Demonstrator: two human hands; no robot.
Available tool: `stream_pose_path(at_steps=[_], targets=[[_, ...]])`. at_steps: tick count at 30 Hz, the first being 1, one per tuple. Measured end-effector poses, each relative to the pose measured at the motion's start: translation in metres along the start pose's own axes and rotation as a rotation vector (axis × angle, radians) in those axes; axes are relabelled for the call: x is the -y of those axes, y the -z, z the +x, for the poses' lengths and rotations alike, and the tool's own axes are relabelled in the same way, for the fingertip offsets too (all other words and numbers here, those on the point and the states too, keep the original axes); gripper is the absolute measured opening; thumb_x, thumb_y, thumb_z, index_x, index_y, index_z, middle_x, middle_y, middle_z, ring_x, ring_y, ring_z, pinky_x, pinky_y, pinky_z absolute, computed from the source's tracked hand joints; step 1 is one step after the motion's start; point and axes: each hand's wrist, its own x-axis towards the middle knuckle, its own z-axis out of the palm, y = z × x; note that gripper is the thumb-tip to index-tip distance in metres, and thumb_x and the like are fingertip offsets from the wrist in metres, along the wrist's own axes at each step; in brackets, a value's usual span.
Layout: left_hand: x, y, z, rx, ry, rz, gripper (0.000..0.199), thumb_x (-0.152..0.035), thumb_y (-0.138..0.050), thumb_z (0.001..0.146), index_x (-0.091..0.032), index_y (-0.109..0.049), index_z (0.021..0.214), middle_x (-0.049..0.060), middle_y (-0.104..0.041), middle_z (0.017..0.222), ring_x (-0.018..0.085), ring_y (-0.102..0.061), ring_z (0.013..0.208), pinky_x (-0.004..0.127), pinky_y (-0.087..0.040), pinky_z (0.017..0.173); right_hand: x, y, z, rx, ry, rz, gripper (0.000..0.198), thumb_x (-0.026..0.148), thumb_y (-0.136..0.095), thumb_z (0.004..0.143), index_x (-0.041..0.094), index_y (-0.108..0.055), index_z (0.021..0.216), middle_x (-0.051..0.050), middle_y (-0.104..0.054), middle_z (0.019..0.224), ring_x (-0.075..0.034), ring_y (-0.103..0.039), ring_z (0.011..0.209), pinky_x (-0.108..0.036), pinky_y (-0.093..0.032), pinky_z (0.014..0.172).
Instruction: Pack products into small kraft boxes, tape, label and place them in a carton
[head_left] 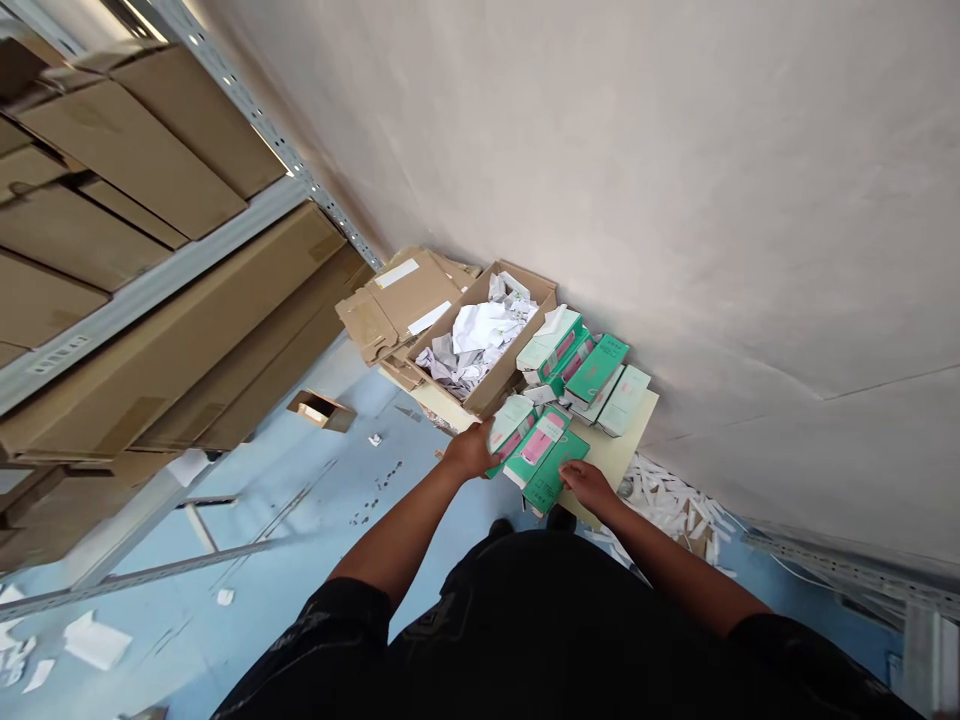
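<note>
My left hand [471, 450] is closed around the left side of a small row of green cartons, its fingers against a carton with a white side [514, 418]. Beside that one lies a green carton with a pink panel [538, 445], then a plain green carton [557, 472]. My right hand [589, 482] is curled closed at the right edge of the plain green carton; its fingertips are partly hidden. Just behind are more green-and-white cartons [596, 372], resting on a pale yellow board [637, 428].
An open cardboard box [499, 385] of crumpled paper stands behind left, beside flattened cardboard [409, 295]. Metal shelving [225, 225] with large cartons [135, 150] rises at left. Paper scraps [675, 500] litter the blue floor [300, 600] right of the board. A wall [675, 180] stands behind.
</note>
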Motion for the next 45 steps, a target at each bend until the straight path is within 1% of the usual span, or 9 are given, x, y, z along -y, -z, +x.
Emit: stream_pose_path(at_steps=[4, 9, 14, 17, 22, 27, 34, 39, 45], targets=[[0.009, 0.015, -0.021, -0.019, -0.041, 0.032, 0.093, -0.047, -0.073, 0.078, -0.022, -0.037, 0.16, 0.016, -0.062, 0.139, 0.034, -0.066, 0.118, 0.037, -0.051, 0.092, 0.005, -0.003, 0.006, 0.008, -0.005, 0.009, 0.03, 0.05, -0.055, 0.084, 0.023, -0.069, 0.08, -0.003, -0.072, 0.077, -0.021, -0.066, 0.074, -0.031, -0.05, 0.071], [0.02, 0.037, -0.046, -0.045, 0.029, -0.076, 0.097, -0.042, -0.077, 0.073, -0.025, -0.037, 0.16, 0.015, -0.061, 0.142, 0.036, -0.066, 0.117, 0.038, -0.052, 0.088, 0.012, -0.007, 0.006, 0.009, 0.006, 0.037, 0.029, 0.051, -0.058, 0.081, 0.023, -0.067, 0.078, -0.002, -0.07, 0.074, -0.021, -0.065, 0.072, -0.031, -0.049, 0.069], [0.021, 0.035, -0.072, -0.056, 0.006, -0.536, 0.09, -0.038, -0.081, 0.069, -0.026, -0.048, 0.152, 0.007, -0.07, 0.126, 0.03, -0.068, 0.108, 0.035, -0.052, 0.09, 0.03, -0.018, -0.005, -0.019, -0.003, 0.102, 0.028, 0.051, -0.062, 0.081, 0.023, -0.067, 0.078, -0.003, -0.071, 0.079, -0.021, -0.065, 0.07, -0.032, -0.048, 0.066], [0.013, 0.025, -0.077, 0.011, -0.063, -0.907, 0.088, -0.04, -0.084, 0.067, -0.024, -0.05, 0.147, 0.006, -0.071, 0.115, 0.026, -0.068, 0.101, 0.035, -0.054, 0.088, 0.05, -0.028, -0.021, 0.008, -0.009, 0.366, 0.035, 0.054, -0.07, 0.079, 0.023, -0.071, 0.096, -0.005, -0.076, 0.093, -0.022, -0.068, 0.077, -0.032, -0.05, 0.066], [-0.013, 0.021, -0.08, 0.325, -0.305, -1.418, 0.086, -0.041, -0.088, 0.067, -0.021, -0.054, 0.143, 0.011, -0.07, 0.124, 0.026, -0.067, 0.107, 0.033, -0.054, 0.086, 0.086, -0.05, -0.065, 0.089, 0.157, 0.868, 0.056, 0.065, -0.073, 0.079, 0.025, -0.07, 0.118, -0.008, -0.078, 0.109, -0.027, -0.072, 0.097, -0.037, -0.056, 0.078], [-0.028, 0.025, -0.097, 0.751, -0.398, -1.582, 0.08, -0.041, -0.087, 0.07, -0.023, -0.057, 0.142, 0.013, -0.07, 0.124, 0.024, -0.069, 0.094, 0.032, -0.054, 0.076, 0.099, -0.077, -0.116, -0.081, 0.235, 1.042, 0.061, 0.07, -0.069, 0.074, 0.023, -0.071, 0.114, -0.011, -0.08, 0.105, -0.038, -0.069, 0.115, -0.054, -0.052, 0.099], [-0.062, 0.004, -0.136, 1.148, -0.336, -1.485, 0.061, -0.046, -0.077, 0.078, -0.019, -0.063, 0.132, 0.014, -0.075, 0.112, 0.029, -0.071, 0.095, 0.041, -0.057, 0.079, 0.076, -0.104, -0.186, -0.445, 0.246, 1.226, 0.062, 0.07, -0.061, 0.078, 0.022, -0.071, 0.115, -0.012, -0.08, 0.106, -0.037, -0.069, 0.118, -0.055, -0.052, 0.103], [-0.106, -0.028, -0.175, 1.319, -0.24, -1.352, 0.046, -0.045, -0.069, 0.084, -0.014, -0.068, 0.118, 0.014, -0.076, 0.1, 0.029, -0.072, 0.089, 0.042, -0.057, 0.078, 0.038, -0.111, -0.244, -0.763, 0.235, 1.304, 0.059, 0.067, -0.056, 0.084, 0.021, -0.071, 0.118, -0.011, -0.08, 0.105, -0.035, -0.07, 0.117, -0.053, -0.054, 0.103], [-0.162, -0.074, -0.233, 1.483, -0.265, -1.141, 0.044, -0.043, -0.068, 0.085, -0.012, -0.069, 0.116, 0.015, -0.077, 0.1, 0.028, -0.072, 0.09, 0.041, -0.058, 0.079, -0.022, -0.116, -0.327, -0.965, 0.291, 1.461, 0.053, 0.063, -0.06, 0.083, 0.022, -0.071, 0.115, -0.01, -0.08, 0.102, -0.036, -0.071, 0.115, -0.052, -0.055, 0.101]])
